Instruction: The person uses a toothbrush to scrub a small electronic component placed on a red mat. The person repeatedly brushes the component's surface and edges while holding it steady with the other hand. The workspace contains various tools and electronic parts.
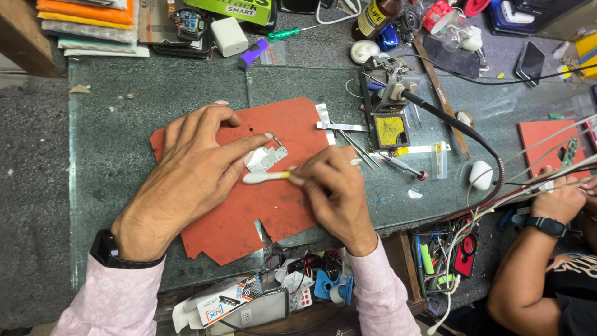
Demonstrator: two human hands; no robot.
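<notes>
My left hand (189,171) rests on a red mat (280,208), its thumb and forefinger pinching a small silvery circuit board (268,158) flat against the mat. My right hand (333,186) grips a small brush with a yellow and white handle (264,177). The brush's white head lies just below the board, touching its lower edge. Both sleeves are pale pink, and a black watch sits on my left wrist.
A soldering iron stand with a yellow sponge (390,129) and its black cable stand to the right. Tweezers (357,146) and a small screwdriver (404,167) lie beside the mat. Another person's arm (535,249) works at the far right. Clutter lines the back edge.
</notes>
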